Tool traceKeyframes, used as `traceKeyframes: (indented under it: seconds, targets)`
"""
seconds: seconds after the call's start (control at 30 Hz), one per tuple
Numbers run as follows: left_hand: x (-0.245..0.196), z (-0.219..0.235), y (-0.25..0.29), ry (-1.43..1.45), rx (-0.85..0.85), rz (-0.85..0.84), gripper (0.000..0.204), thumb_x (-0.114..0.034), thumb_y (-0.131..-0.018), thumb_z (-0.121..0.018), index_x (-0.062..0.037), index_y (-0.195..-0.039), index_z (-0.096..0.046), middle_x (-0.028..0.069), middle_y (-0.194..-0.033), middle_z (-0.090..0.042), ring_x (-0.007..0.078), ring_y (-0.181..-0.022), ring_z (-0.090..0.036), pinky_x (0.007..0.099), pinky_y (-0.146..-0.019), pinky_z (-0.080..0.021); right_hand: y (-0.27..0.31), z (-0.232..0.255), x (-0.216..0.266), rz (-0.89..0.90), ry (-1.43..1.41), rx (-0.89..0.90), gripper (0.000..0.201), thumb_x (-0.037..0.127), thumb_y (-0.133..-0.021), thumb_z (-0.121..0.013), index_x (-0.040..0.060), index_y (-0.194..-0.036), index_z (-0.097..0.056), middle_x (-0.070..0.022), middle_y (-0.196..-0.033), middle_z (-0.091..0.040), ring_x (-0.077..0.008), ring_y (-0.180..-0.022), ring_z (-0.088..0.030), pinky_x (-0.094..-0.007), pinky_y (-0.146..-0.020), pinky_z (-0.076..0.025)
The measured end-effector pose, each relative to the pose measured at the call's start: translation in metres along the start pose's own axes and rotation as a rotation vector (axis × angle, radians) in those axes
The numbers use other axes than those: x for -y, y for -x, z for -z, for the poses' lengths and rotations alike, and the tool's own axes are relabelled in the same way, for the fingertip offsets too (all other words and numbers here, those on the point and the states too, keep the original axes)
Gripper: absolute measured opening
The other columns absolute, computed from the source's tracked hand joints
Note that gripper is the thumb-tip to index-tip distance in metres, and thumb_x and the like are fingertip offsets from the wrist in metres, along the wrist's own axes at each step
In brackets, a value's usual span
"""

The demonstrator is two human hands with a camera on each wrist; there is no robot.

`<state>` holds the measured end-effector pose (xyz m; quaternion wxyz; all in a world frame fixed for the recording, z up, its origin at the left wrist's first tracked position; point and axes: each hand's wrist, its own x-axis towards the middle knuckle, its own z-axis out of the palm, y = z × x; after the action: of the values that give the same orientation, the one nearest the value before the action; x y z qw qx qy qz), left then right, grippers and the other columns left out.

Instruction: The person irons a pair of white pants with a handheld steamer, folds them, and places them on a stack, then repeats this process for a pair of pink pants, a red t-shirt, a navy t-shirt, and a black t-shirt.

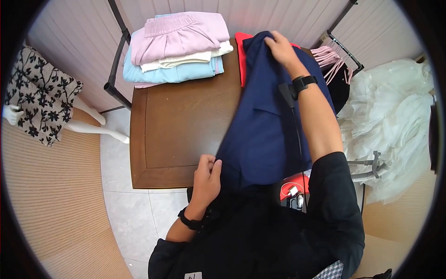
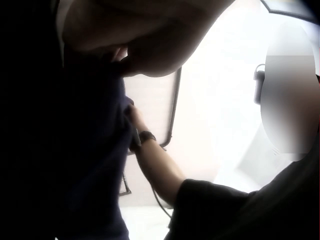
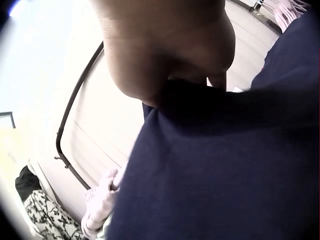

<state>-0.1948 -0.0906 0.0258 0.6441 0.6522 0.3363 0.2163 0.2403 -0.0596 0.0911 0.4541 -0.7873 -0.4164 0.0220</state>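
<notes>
A navy cloth garment stretches between both hands over the right side of the brown wooden table; which kind of garment it is, I cannot tell. My right hand grips its far edge, fingers curled over the fabric. Near the table's front edge, my left hand pinches the near left corner. In the right wrist view the navy cloth hangs from the curled hand. Red fabric shows from under the garment's far end.
Folded clothes in lilac, white and light blue are stacked at the table's back left. Pink hangers hang on a rack at right, beside a white ruffled dress. A mannequin in a floral skirt stands left. A cable trails from my right wrist.
</notes>
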Motion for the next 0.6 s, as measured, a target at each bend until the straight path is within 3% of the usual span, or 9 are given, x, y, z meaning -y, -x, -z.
traceKeyframes:
  seconds: [0.03,0.13,0.17,0.3,0.33,0.37,0.5,0.6]
  targets:
    - [0.003,0.002,-0.001,0.01,-0.036,-0.023,0.009,-0.008,-0.099,-0.054,-0.0048,-0.094,-0.047,-0.0059,-0.065,-0.04,0.0017,-0.059,-0.032,0.0214,-0.052,-0.026,-0.007,0.006,0.003,-0.029,0.047,-0.02,0.032,0.024,-0.094,-0.056,-0.0009,-0.114,-0.06,-0.0172,-0.102,-0.068,-0.0265,-0.096,-0.064,-0.0349,-0.087,-0.048]
    - [-0.003,0.014,0.0,-0.094,-0.152,-0.096,0.009,-0.009,-0.099,-0.054,-0.0046,-0.094,-0.047,-0.0064,-0.064,-0.039,0.0014,-0.058,-0.032,0.022,-0.052,-0.026,-0.02,0.016,0.006,-0.034,0.016,-0.039,0.032,0.026,-0.094,-0.056,-0.0009,-0.111,-0.062,-0.0184,-0.103,-0.067,-0.0279,-0.099,-0.063,-0.0355,-0.088,-0.047]
    - [-0.004,0.019,-0.001,-0.182,-0.158,-0.081,0.011,-0.009,-0.096,-0.057,-0.0014,-0.096,-0.049,0.0053,-0.057,-0.047,0.0137,-0.052,-0.043,0.0297,-0.053,-0.038,-0.025,0.015,-0.001,-0.031,0.015,-0.037,0.032,0.026,-0.094,-0.056,-0.0009,-0.111,-0.062,-0.0184,-0.103,-0.067,-0.0279,-0.099,-0.063,-0.0355,-0.088,-0.047]
    - [-0.007,0.025,0.001,-0.353,-0.073,-0.152,0.012,-0.008,-0.093,-0.061,-0.0004,-0.097,-0.052,0.0113,-0.069,-0.055,0.0233,-0.058,-0.053,0.0328,-0.059,-0.045,-0.019,0.005,-0.041,-0.159,0.171,0.143,0.036,0.032,-0.093,-0.059,-0.0004,-0.107,-0.064,-0.018,-0.104,-0.068,-0.0263,-0.1,-0.063,-0.0351,-0.088,-0.047]
    - [-0.01,0.023,0.005,-0.441,-0.124,-0.267,0.015,-0.008,-0.091,-0.063,-0.0001,-0.099,-0.054,0.0141,-0.08,-0.057,0.0282,-0.067,-0.056,0.0353,-0.064,-0.047,-0.011,0.005,-0.045,-0.239,0.279,0.202,0.038,0.035,-0.091,-0.061,-0.0002,-0.106,-0.065,-0.0179,-0.104,-0.068,-0.0255,-0.101,-0.064,-0.0348,-0.089,-0.047]
    - [-0.012,0.021,0.008,-0.528,-0.176,-0.383,0.018,-0.008,-0.088,-0.066,0.0003,-0.1,-0.056,0.0169,-0.09,-0.059,0.033,-0.076,-0.059,0.0378,-0.069,-0.048,-0.004,0.008,-0.042,-0.331,0.203,0.251,0.049,0.034,-0.09,-0.066,0.0001,-0.125,-0.059,-0.0122,-0.107,-0.067,-0.0201,-0.098,-0.063,-0.0322,-0.087,-0.048]
    - [-0.01,0.015,0.013,-0.614,-0.152,-0.469,0.026,-0.011,-0.084,-0.07,0.0007,-0.104,-0.057,0.0179,-0.101,-0.056,0.0344,-0.088,-0.057,0.0408,-0.076,-0.047,0.034,0.024,-0.02,-0.402,0.019,0.376,0.072,0.036,-0.083,-0.075,-0.0017,-0.138,-0.047,-0.0207,-0.12,-0.062,-0.0248,-0.104,-0.062,-0.0312,-0.086,-0.047]
    - [-0.006,0.007,0.013,-0.841,-0.159,-0.48,0.031,-0.014,-0.083,-0.072,0.0007,-0.106,-0.057,0.0166,-0.095,-0.057,0.0352,-0.087,-0.056,0.0419,-0.079,-0.045,0.047,0.034,-0.039,-0.334,0.147,0.362,0.063,0.03,-0.083,-0.075,-0.0016,-0.133,-0.052,-0.0132,-0.109,-0.065,-0.0184,-0.098,-0.062,-0.0281,-0.082,-0.046]
